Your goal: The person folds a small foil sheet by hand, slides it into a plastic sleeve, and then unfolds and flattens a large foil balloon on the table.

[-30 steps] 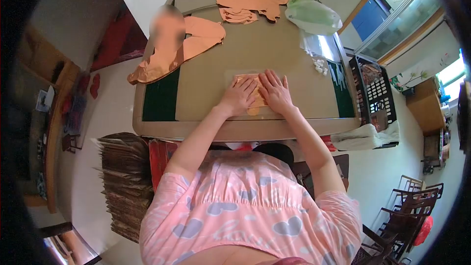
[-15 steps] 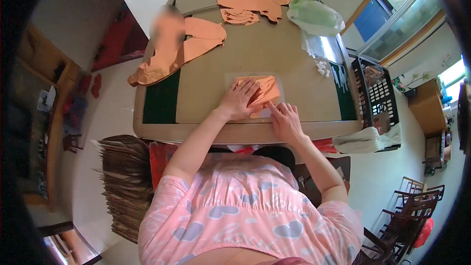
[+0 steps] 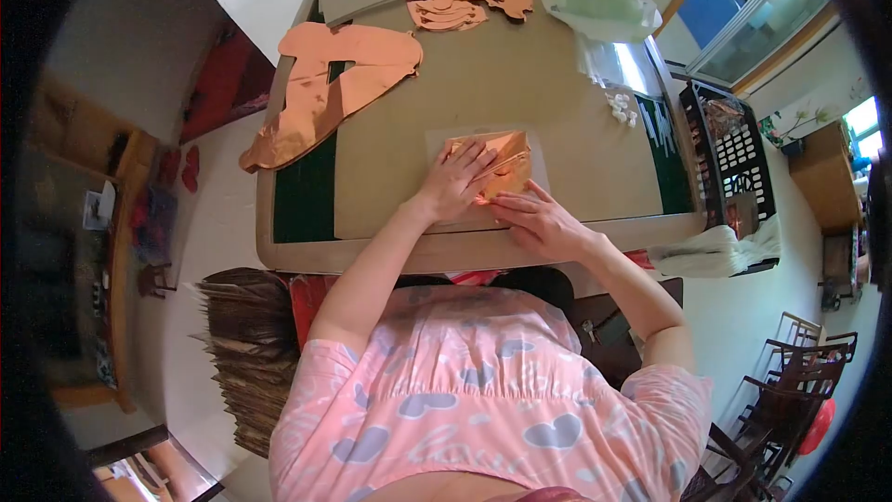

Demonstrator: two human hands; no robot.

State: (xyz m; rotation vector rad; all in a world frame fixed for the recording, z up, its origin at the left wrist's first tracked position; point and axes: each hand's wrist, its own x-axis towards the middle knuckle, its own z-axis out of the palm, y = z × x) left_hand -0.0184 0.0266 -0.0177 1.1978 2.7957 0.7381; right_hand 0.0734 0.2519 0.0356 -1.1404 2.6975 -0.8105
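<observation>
Right hand (image 3: 550, 225), fingers extended, had moved further onto the copper foil (image 3: 513, 165); left hand (image 3: 453, 180), lightly splayed, apparently steadied folding.

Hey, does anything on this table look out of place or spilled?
The large coppery foil piece on the left pokes past the edge of the table, so it looks askew. Small white pieces lie loose on the right, not clearly spilled. The smaller foil piece under the left hand is creased, perhaps from handling.

Daylight at the right window (image 3: 866, 141), glare on clear plastic (image 3: 630, 65), edges bowed and dark
</observation>
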